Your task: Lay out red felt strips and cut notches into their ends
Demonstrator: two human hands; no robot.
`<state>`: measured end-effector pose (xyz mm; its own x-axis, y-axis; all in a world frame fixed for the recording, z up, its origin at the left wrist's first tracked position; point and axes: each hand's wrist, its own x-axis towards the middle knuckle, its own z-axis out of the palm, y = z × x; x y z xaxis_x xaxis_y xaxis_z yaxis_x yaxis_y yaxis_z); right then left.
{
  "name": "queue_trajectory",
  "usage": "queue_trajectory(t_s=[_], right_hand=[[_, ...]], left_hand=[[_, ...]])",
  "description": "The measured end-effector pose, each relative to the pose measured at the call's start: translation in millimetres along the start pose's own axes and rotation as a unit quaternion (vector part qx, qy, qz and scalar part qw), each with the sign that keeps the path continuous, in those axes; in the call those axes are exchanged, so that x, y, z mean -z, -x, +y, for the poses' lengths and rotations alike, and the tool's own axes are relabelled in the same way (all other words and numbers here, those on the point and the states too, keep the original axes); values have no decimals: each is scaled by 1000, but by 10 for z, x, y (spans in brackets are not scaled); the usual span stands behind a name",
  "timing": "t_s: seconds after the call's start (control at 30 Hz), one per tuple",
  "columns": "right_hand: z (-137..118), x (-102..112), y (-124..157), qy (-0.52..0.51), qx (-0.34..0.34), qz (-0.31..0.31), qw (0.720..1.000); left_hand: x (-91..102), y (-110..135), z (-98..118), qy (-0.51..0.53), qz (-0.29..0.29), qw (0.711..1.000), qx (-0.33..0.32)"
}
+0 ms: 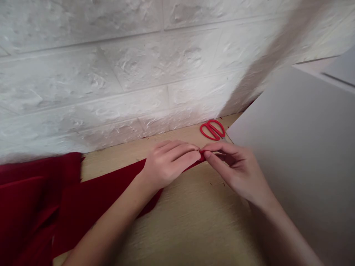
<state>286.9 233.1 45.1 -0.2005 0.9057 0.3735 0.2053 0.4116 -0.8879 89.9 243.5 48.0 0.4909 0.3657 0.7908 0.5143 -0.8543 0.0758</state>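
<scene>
Pinching looks to be the step in hand: the right hand (238, 170) closes thumb and forefinger on the pointed tip of the dark red cloth sheet (97, 199), which lies on the pale wooden surface (194, 221) from lower left to centre. The left hand (169, 164) lays its fingers together over that tip. Its thumb is hidden, so I cannot tell grip from press. Any crease calls for a steady tip. Red-handled scissors (213, 130) lie just above, blades hard to make out beside a grey board (299, 147). The frame's left edge crops the cloth.
</scene>
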Motion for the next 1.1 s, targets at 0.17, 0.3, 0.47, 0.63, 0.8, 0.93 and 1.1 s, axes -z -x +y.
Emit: queue_trajectory(t_s=[0.17,0.3,0.47,0.63,0.8,0.93,1.1], right_hand=[[59,-54,43,47,34,74,996],[74,-78,78,78,61,100,990],[69,-71,80,82,79,85,990],[57,-73,72,94,80,81,989],[50,-77,69,103,89,82,987],[51,-81,75,103,91,85,987],[55,-85,74,103,93,77,987]], left_hand=[[-56,3,43,58,-22,992,114],[-28,-50,83,150,-44,966,207],[20,-113,124,230,-76,914,327],[25,-128,133,268,-73,882,381],[-9,-116,127,296,-60,856,420],[-29,-99,130,304,-51,847,433],[-31,-85,126,309,-43,836,452]])
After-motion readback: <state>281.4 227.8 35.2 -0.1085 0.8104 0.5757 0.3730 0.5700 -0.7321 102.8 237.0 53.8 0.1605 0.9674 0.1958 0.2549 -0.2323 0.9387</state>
